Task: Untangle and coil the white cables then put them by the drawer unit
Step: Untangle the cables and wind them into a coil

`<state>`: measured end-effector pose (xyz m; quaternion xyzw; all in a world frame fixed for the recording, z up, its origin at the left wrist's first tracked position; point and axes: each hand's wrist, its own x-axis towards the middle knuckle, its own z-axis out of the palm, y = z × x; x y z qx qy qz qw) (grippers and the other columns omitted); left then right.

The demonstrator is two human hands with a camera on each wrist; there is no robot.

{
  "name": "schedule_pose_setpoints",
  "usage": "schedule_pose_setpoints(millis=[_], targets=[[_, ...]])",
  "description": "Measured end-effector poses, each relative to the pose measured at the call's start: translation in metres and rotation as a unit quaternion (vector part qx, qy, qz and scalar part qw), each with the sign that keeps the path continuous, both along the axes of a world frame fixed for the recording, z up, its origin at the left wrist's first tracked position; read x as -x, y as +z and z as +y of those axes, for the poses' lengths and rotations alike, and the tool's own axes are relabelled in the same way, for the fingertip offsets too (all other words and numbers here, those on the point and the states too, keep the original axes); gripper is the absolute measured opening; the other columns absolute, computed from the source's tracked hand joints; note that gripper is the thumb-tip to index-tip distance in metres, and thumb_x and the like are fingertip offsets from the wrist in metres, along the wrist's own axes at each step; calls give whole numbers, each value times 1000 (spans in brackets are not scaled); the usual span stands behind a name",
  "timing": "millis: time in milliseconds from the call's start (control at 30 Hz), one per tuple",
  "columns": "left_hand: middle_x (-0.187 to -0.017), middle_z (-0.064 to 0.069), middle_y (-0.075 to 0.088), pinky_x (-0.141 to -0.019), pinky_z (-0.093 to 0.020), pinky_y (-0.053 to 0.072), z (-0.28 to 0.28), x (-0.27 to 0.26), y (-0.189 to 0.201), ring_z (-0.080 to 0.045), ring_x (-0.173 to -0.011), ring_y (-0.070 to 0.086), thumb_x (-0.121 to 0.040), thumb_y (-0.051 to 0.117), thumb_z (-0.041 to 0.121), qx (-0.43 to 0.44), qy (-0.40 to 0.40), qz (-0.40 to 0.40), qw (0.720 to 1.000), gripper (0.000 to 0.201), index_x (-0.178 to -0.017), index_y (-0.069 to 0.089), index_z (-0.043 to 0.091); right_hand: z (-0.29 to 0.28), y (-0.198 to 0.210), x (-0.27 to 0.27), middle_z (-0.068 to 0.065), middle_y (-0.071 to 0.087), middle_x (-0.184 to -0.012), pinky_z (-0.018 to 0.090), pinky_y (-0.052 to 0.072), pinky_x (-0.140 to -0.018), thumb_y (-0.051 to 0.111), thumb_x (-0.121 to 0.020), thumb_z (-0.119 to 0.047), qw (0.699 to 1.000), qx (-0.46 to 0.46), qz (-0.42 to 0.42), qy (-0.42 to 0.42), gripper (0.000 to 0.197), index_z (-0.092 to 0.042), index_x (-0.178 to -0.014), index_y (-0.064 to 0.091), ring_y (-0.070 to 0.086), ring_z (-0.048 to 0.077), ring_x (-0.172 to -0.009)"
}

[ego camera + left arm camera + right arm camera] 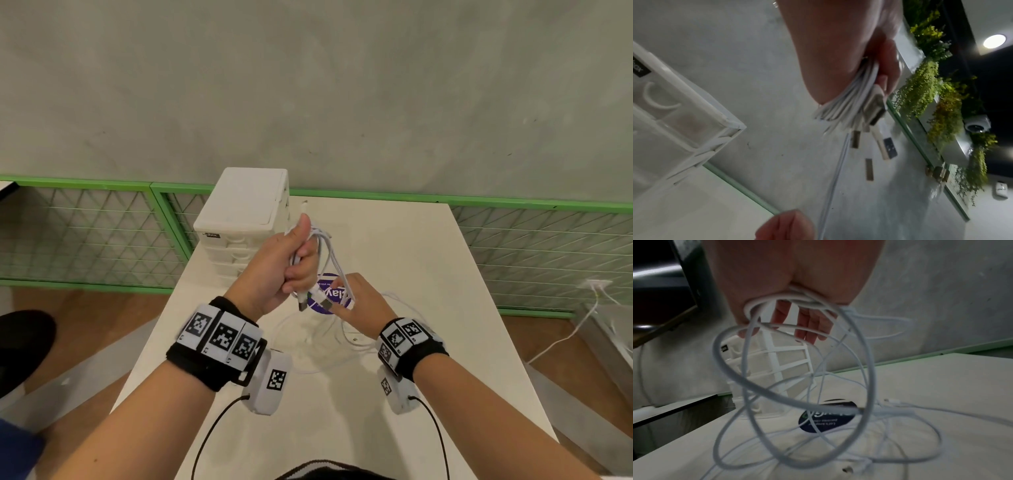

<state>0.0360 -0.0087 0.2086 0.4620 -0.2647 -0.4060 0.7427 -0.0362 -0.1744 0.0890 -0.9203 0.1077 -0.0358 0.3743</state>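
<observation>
My left hand (291, 263) is raised above the white table (411, 274), thumb up, gripping a bunched coil of white cables (329, 253). Several USB plugs (888, 146) hang out below that fist (838, 48). My right hand (363, 301) is lower and to the right, and pinches a strand that runs taut up to the bundle (844, 104). Loops of white cable (797, 404) hang from the right palm (797, 272) down to the table. More slack cable (342, 346) lies tangled on the table under both wrists. The white drawer unit (243, 205) stands at the table's far left corner.
A round purple sticker (323, 284) lies on the table beneath my hands. A green mesh fence (102, 233) and a grey wall run behind the table. Another white lead (582, 318) trails on the wooden floor at the right. A dark shoe (20, 342) shows at the left.
</observation>
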Motion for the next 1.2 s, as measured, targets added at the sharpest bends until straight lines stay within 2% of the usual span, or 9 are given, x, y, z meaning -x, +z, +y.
schedule_pose_setpoints(millis=[100, 200, 333, 467, 567, 733, 800, 933, 1200], targets=[[-32, 12, 29, -39, -23, 7, 2, -2, 9, -2, -25, 22, -83, 42, 54, 22, 51, 33, 998, 45, -50, 42, 23, -14, -15, 6, 5, 53, -117, 30, 40, -94, 74, -72, -37, 999, 24, 23, -16, 54, -14, -116, 52, 50, 19, -107], [-33, 10, 26, -41, -25, 5, 2, 0, 15, -4, -26, 20, -83, 41, 51, 8, 80, 19, 997, 44, -52, 37, 20, -30, -24, 11, 6, 45, -136, 44, 24, -114, 73, -71, -44, 995, 75, 65, -15, 69, -16, -127, 46, 36, 23, -130], [-36, 9, 25, -38, -22, 11, -1, 2, 14, -6, -28, 19, -83, 45, 50, -31, 78, -10, 996, 43, -59, 32, 17, -32, -4, 7, -8, 33, -146, 37, 15, -117, 78, -61, -51, 1000, -7, 18, -25, 100, -27, -141, 25, 25, 11, -137], [-38, 6, 24, -39, -25, 10, -8, 6, 12, -8, -29, 18, -83, 48, 49, -73, 57, -25, 995, 43, -60, 32, 16, -14, 40, -5, -2, 68, -97, 27, 48, -88, 72, -77, -25, 967, -200, -143, -62, 37, -28, -111, 59, 63, 10, -91], [-38, 6, 23, -42, -27, 9, -10, 10, 12, -8, -30, 17, -83, 47, 49, -80, 40, -19, 996, 44, -60, 32, 16, -4, 56, -11, -2, 58, -48, 38, 50, -66, 57, -89, -16, 949, -254, -174, -67, 18, -28, -79, 66, 55, 16, -47], [-38, 5, 24, -42, -26, 10, -11, 11, 15, -8, -29, 17, -85, 46, 49, -72, 22, -25, 997, 44, -60, 34, 15, 11, 50, -9, 13, 69, -90, 26, 53, -79, 60, -79, -20, 950, -276, -144, 38, 23, -20, -102, 63, 65, 15, -84], [-37, 6, 25, -41, -25, 10, -11, 10, 16, -8, -28, 17, -88, 43, 48, -65, 24, -12, 998, 44, -60, 33, 15, 18, 48, -9, -4, 70, -81, 16, 50, -73, 55, -84, -13, 945, -300, -113, 66, 23, -4, -105, 61, 64, 3, -78], [-34, 9, 27, -39, -23, 11, -12, 8, 19, -5, -26, 20, -83, 39, 56, -2, 24, 29, 999, 47, -58, 42, 16, 31, 26, -13, 2, 61, -69, 45, 48, -78, 43, -82, -43, 975, -209, -19, 70, 26, -24, -76, 61, 55, 25, -67], [-38, 11, 29, -40, -18, 24, -21, 7, 30, -3, -31, 25, -93, 12, 58, 105, 175, 60, 977, 66, -84, 57, 12, 28, -14, -9, -8, 56, -68, 27, 41, -72, 37, -96, -16, 989, -80, 77, 102, 16, -19, -87, 51, 54, 16, -71]])
